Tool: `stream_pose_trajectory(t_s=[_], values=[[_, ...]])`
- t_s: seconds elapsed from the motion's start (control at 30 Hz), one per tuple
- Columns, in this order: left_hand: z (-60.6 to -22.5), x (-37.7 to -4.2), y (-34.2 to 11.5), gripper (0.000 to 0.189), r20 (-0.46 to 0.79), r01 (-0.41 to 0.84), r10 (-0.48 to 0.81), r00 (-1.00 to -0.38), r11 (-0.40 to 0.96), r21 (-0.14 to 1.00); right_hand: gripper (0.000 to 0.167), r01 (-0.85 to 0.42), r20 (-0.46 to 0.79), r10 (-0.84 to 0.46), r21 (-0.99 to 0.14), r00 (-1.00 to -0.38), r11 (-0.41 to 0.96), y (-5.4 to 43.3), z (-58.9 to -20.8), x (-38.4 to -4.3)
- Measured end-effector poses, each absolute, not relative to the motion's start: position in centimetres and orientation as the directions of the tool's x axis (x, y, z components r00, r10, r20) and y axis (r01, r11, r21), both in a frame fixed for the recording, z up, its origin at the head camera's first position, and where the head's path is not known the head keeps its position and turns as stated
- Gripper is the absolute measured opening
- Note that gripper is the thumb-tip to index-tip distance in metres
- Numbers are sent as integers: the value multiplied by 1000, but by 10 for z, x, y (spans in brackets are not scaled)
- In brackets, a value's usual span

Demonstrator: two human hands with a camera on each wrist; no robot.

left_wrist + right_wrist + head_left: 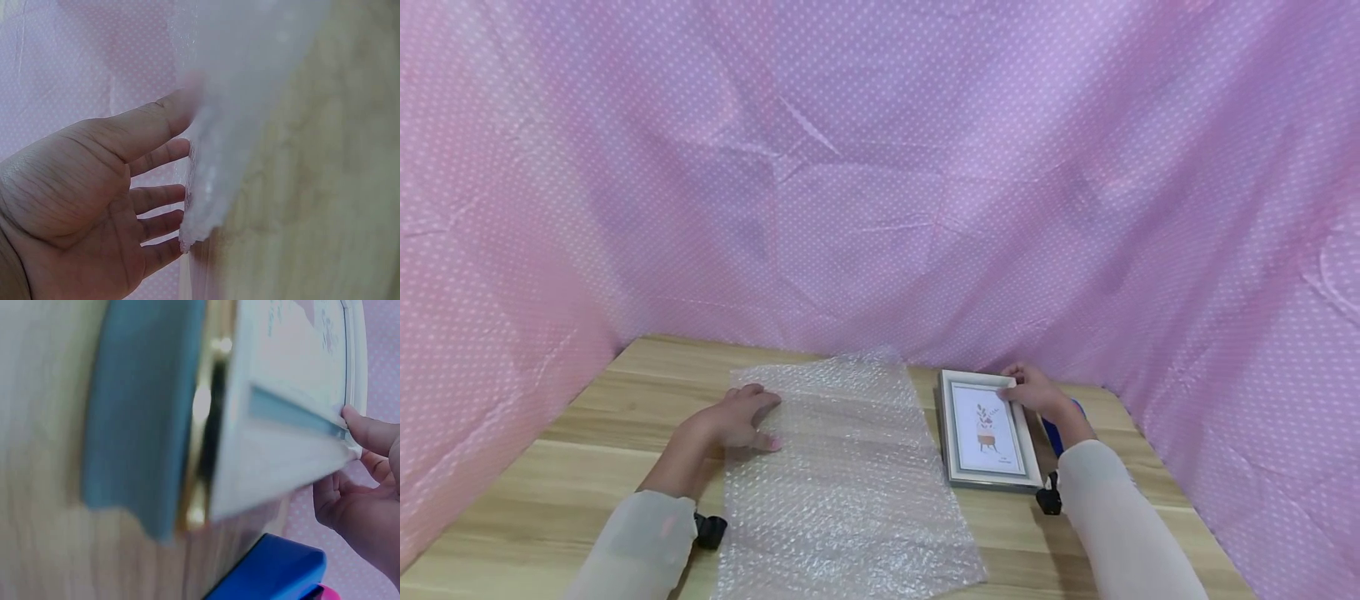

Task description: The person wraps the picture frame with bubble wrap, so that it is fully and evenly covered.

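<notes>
A sheet of clear bubble wrap (850,492) lies spread over the middle of the table. My left hand (741,421) is at its left edge. In the left wrist view, the fingers (159,199) are extended and spread, their tips touching the edge of the wrap. To the right of the sheet is a picture frame (950,433) with a pale border and a potted-plant print, lying face up. My right hand (1033,390) pinches its upper right corner, the thumb on the front face and fingers around the outer side, as the right wrist view shows.
A blue object (275,569) lies on the table just right of the frame, partly hidden by my right arm, with a small pink item (330,592) beside it. Pink dotted cloth (880,208) hangs around the back and sides of the wooden table (587,467).
</notes>
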State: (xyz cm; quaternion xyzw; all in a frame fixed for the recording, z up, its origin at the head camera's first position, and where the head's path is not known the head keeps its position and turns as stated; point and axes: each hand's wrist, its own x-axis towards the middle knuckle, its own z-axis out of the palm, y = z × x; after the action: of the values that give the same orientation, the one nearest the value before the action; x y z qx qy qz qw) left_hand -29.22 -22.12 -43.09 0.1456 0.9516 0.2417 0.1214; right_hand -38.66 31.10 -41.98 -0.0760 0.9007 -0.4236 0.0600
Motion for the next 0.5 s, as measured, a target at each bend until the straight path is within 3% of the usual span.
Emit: stream_pose_trajectory(t_s=[0.27,0.5], values=[[-430,-290,-222,86,-166,212,338,-927,832,513,25,-105,-13,-192,-800,-981,591,319,-405,-385],[-431,-289,-220,87,-156,217,341,-927,827,519,31,-107,-12,-214,-837,-977,536,322,-385,-376]])
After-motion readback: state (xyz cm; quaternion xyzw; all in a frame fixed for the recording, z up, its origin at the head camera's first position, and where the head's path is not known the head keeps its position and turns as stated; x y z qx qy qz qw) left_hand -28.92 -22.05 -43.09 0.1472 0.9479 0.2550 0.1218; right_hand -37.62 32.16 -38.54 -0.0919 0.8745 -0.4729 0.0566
